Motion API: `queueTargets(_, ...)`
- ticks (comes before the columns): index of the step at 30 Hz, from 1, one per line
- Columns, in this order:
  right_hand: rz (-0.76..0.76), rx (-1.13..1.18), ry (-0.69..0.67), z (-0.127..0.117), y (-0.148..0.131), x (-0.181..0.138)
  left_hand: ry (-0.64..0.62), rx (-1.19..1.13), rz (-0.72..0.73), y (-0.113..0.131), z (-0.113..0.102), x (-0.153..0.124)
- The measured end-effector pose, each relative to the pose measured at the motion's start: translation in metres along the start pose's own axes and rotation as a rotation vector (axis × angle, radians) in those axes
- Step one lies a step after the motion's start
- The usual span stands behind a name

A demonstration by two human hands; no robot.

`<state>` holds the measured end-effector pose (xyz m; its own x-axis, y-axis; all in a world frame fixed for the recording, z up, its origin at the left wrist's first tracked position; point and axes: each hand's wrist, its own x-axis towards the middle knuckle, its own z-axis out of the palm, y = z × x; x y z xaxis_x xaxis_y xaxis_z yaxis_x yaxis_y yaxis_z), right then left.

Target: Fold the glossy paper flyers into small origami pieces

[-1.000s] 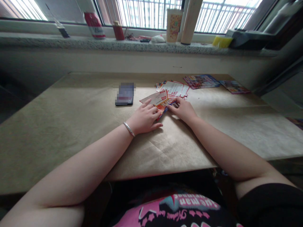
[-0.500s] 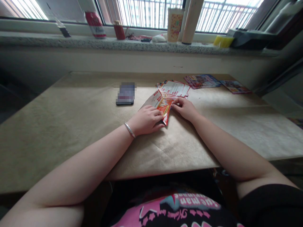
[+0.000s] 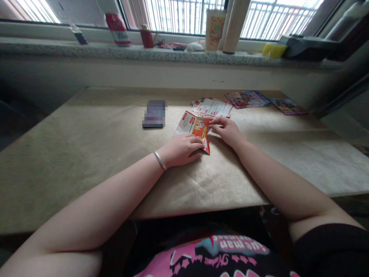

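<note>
A folded paper leaflet (image 3: 184,125), part white with print and part orange and red, lies in front of me on the table. My left hand (image 3: 184,149), with a silver bangle at its wrist, rests on the leaflet's near part, fingers laid flat across it and thumb apart. At the leaflet's right edge, my right hand (image 3: 226,130) pinches the paper between thumb and fingertips. Just beyond is a fanned pile of similar leaflets (image 3: 215,107), white side up with red marks.
A blurred phone-like slab (image 3: 155,114) lies left of the leaflet. Colourful printed leaflets (image 3: 249,99) sit at the back right, with another printed leaflet (image 3: 288,106) beside them. Along the windowsill (image 3: 173,54) stand a red can (image 3: 117,29), a patterned cup (image 3: 215,30) and a yellow item (image 3: 273,50).
The leaflet has turned slightly and opened out flatter, its lower corner shifting right. My left hand has slid a little right and nearer to me. The right hand keeps its place at the edge.
</note>
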<state>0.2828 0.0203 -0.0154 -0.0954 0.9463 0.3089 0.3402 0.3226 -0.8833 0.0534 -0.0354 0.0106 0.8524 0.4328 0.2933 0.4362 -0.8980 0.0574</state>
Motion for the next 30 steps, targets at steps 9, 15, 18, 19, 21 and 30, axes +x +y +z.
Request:
queueTargets(9,0.072,0.212,0.128,0.003,-0.005,-0.002,0.026,-0.06,0.085,-0.002,0.007,0.0)
queueTargets(15,0.132,0.24,0.034,0.001,-0.012,-0.004,0.042,-0.091,0.085,-0.002,0.007,-0.001)
queueTargets(18,0.139,0.204,0.04,0.001,-0.012,-0.005,0.05,-0.1,0.087,-0.002,0.007,0.0)
queueTargets(19,0.139,0.189,0.058,0.002,-0.012,-0.005,0.049,-0.1,0.088,-0.002,0.007,0.0)
queueTargets(21,0.137,0.163,0.087,0.002,-0.011,-0.005,0.044,-0.099,0.091,-0.002,0.007,0.0)
queueTargets(30,0.106,0.073,0.082,0.002,-0.015,-0.007,0.059,0.01,0.039,-0.001,0.003,0.003)
